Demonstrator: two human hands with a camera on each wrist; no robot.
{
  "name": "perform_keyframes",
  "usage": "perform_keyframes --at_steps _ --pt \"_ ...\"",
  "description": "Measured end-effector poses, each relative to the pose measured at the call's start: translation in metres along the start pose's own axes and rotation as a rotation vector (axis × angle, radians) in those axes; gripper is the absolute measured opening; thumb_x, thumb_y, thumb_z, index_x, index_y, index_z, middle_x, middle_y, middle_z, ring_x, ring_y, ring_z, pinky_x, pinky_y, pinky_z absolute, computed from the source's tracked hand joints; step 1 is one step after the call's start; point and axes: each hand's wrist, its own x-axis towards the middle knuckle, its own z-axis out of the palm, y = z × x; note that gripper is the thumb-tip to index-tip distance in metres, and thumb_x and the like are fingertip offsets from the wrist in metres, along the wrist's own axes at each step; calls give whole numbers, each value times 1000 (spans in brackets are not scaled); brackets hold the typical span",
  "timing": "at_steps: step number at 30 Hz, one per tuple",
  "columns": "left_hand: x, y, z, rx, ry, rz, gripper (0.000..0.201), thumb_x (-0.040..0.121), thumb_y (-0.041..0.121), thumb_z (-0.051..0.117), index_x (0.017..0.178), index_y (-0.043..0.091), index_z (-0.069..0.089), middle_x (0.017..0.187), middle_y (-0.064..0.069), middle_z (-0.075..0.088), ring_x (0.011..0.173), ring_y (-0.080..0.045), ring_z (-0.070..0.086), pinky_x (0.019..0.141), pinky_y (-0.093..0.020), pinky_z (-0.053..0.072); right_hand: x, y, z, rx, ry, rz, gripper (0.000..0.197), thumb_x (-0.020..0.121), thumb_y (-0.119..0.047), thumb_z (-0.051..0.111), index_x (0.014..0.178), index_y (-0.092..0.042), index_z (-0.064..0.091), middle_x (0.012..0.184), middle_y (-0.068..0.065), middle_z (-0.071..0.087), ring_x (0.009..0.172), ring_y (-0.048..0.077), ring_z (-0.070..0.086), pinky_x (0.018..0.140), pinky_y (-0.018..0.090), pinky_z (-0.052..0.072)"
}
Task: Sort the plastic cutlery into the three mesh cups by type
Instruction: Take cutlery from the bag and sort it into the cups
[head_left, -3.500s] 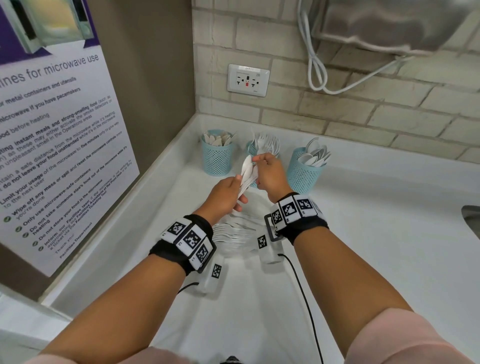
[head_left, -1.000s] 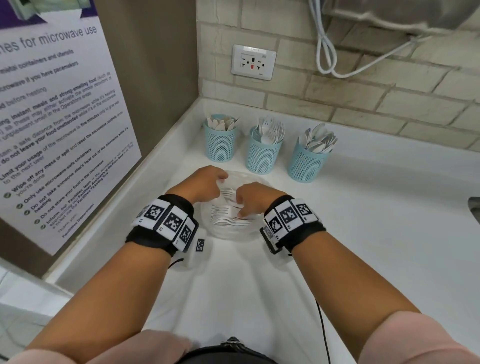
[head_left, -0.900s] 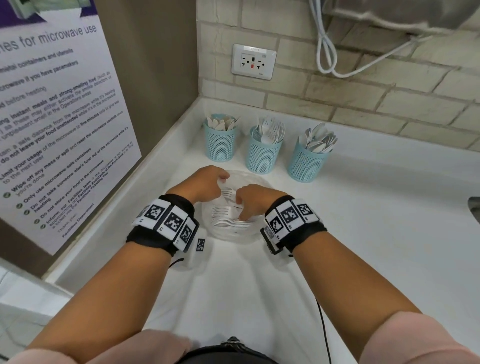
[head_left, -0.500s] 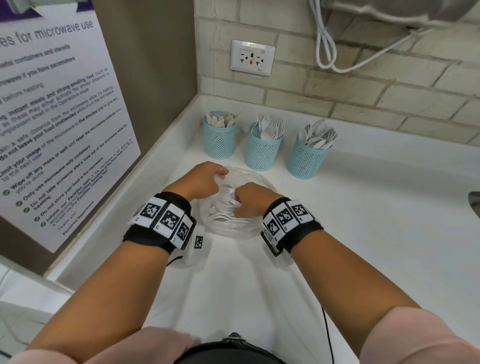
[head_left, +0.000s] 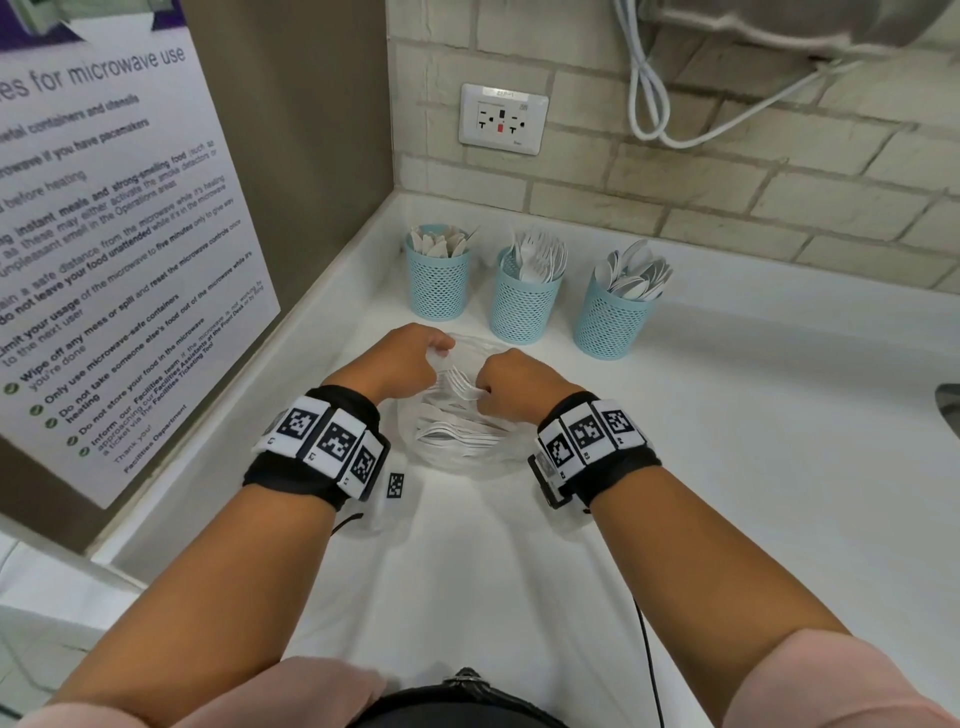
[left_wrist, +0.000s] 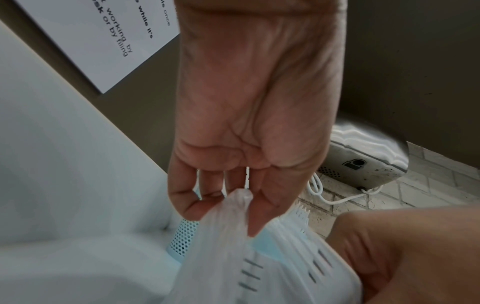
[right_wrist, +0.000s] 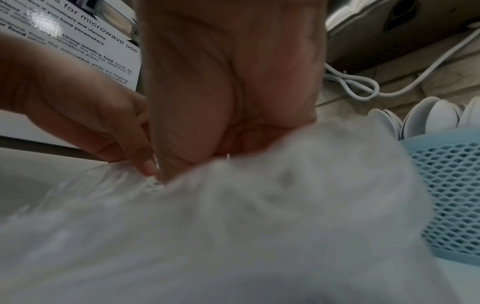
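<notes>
A clear plastic bag (head_left: 457, 441) of white forks lies on the white counter in front of three blue mesh cups. The left cup (head_left: 439, 283) holds knives, the middle cup (head_left: 522, 306) forks, the right cup (head_left: 610, 322) spoons. My left hand (head_left: 436, 356) pinches the bag's far end, seen close in the left wrist view as bunched film (left_wrist: 233, 246) between thumb and fingers (left_wrist: 187, 203). My right hand (head_left: 483, 392) grips the same bag (right_wrist: 233, 226) from the right, its fingers hidden behind the film. Fork tines (left_wrist: 298, 211) show inside.
A wall with a microwave notice (head_left: 104, 249) stands at the left, a brick wall with a socket (head_left: 503, 119) and a white cable (head_left: 654, 93) behind. The counter (head_left: 779, 441) stretches to the right, with a sink edge (head_left: 950, 405) at the far right.
3.5 s ago both hands held cutlery up by the middle cup. Over the last second they have stayed on the bag and bunched its far end between them.
</notes>
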Motion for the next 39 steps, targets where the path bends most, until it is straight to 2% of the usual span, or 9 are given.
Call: perform_keyframes --at_steps 4,10,13,17,23,28,34,36,39 --pt "-1 1 -1 -3 -5 -1 57 84 -8 50 136 15 47 134 1 53 126 -17 46 97 -18 30 1 0 2 92 -94 -66 14 90 -19 49 81 -11 56 85 4 57 81 21 48 67 27 34" --pt "-3 5 -1 -33 -15 2 55 84 -8 50 134 15 49 132 1 54 123 -17 47 93 -17 32 1 2 12 150 -62 -96 34 86 -29 63 113 -8 59 116 9 62 105 24 55 79 25 36" --pt "-3 7 0 -54 -26 8 55 84 -10 48 134 14 49 131 0 55 123 -17 47 92 -17 34 4 -1 22 102 2 -89 18 85 -30 63 92 -14 61 93 4 63 94 23 56 73 29 40" --pt "-2 6 -3 -47 -12 6 54 85 -8 49 134 14 49 133 0 53 124 -18 47 93 -18 34 4 0 22 107 16 -99 47 86 -28 61 52 -22 28 56 -7 31 59 15 35 51 25 25" --pt "-1 5 -5 -142 55 15 40 91 -1 43 128 9 56 134 -5 54 124 -19 48 96 -22 34 -6 22 -8 512 -162 -104 28 84 -33 68 65 -14 61 64 -2 62 51 5 52 56 17 40" --pt "7 15 -4 -827 301 -69 32 101 28 34 96 10 61 91 -7 63 87 -20 58 79 -26 46 -8 34 -35 1132 -99 -137 28 99 -20 43 89 -2 62 76 3 71 65 8 67 63 18 53" --pt "0 31 2 -885 -210 37 28 98 33 44 106 13 62 98 -6 67 91 -16 64 93 -32 47 -1 28 -46 1566 141 -168 35 103 -25 30 92 -16 61 106 -4 67 113 14 56 100 33 42" --pt "1 36 9 -871 -272 89 28 98 31 43 106 13 63 99 -7 68 93 -16 65 92 -31 48 1 21 -43 1585 155 -154 32 102 -28 31 95 -17 61 112 -4 61 120 16 48 95 29 44" --pt "2 39 17 -916 -257 69 30 99 33 40 100 13 62 91 -7 66 88 -19 66 91 -35 49 3 18 -36 1568 105 -145 33 88 -45 45 100 -19 61 98 -5 60 92 16 56 72 21 49"
